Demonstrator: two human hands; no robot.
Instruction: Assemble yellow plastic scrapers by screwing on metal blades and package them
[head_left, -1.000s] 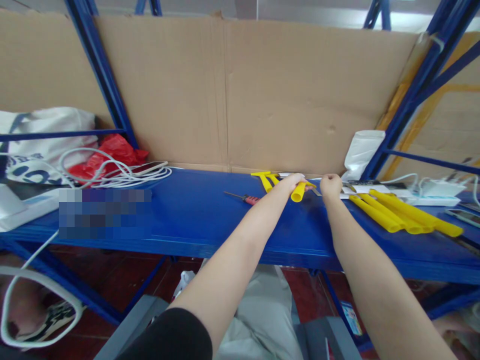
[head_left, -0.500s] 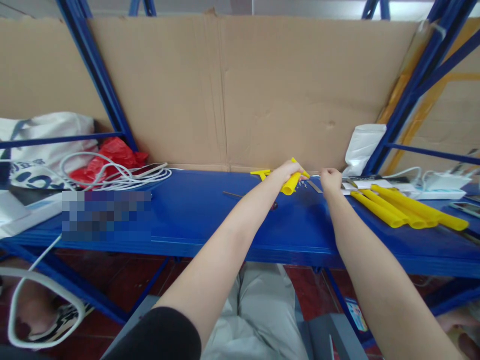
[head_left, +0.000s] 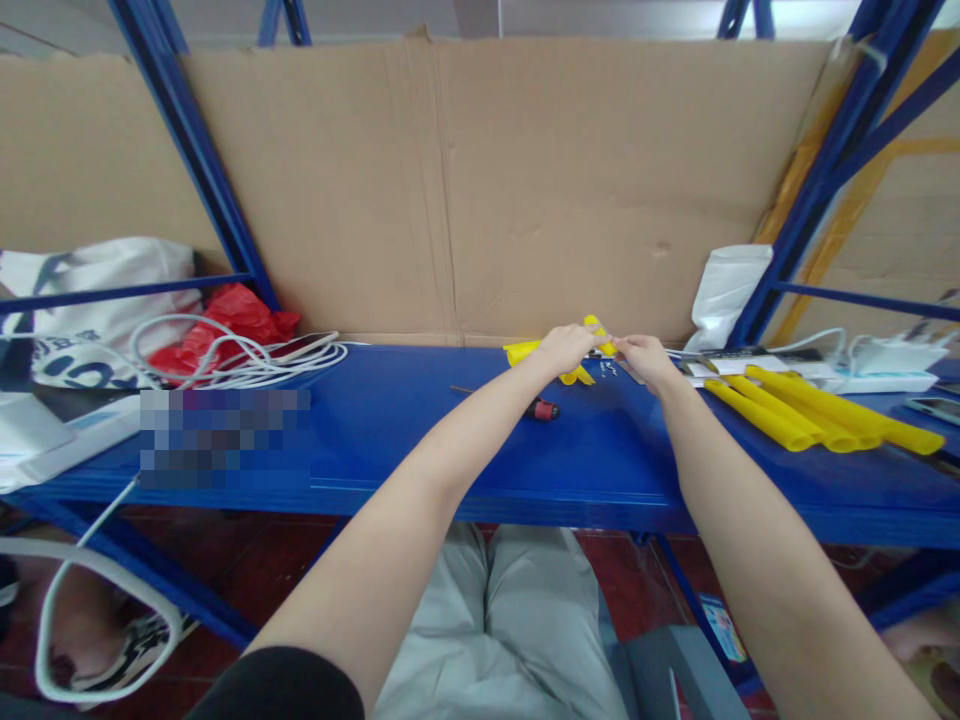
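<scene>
My left hand (head_left: 568,350) is closed around a yellow plastic piece (head_left: 598,330), whose end sticks out past the fingers. My right hand (head_left: 645,362) meets that end from the right with a pinch; whatever lies between its fingertips is too small to make out. Left of my left hand shows a wide yellow end (head_left: 519,352), partly covered by the hand. Another yellow bit (head_left: 579,376) shows under the palm. A screwdriver (head_left: 545,409) with a red and black handle lies below my left wrist, its shaft partly hidden by the forearm. Tiny silvery bits (head_left: 607,369) lie under the hands.
Several yellow tubes (head_left: 787,420) lie on the blue table (head_left: 405,430) at the right, near a white power strip (head_left: 885,382) and a white pouch (head_left: 731,298). Coiled white cable (head_left: 247,365) and a red bag (head_left: 244,315) are at the left. Cardboard (head_left: 562,190) stands behind.
My right hand has moved left from the table to the end of the yellow piece. My left hand has turned the piece, and the screwdriver handle shows more.
</scene>
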